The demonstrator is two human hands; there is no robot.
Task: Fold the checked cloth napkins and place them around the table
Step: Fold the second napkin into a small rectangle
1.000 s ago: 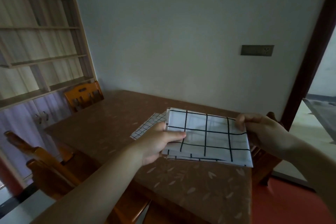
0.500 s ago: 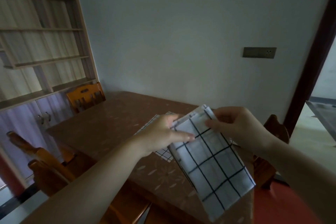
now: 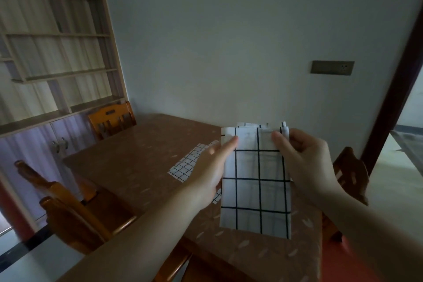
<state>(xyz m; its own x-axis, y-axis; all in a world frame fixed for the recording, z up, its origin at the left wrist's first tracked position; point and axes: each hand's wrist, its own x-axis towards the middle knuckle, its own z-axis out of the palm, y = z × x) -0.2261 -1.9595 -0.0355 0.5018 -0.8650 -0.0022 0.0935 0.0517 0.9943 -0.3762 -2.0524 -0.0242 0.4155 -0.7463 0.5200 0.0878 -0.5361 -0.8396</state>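
Two hands pinch the folded large-check napkin (image 3: 255,181) by its top edge: left hand (image 3: 211,171), right hand (image 3: 302,162). Mid-fold, prob.; next needs laying it on the table (image 3: 137,160) w/ edges aligned.

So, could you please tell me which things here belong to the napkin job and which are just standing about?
Part of the job:
- large-check napkin, held up by its top edge in the left hand and right hand
- small-check napkin, lying flat
- table

Just there:
- chairs
- shelf unit
- wall socket
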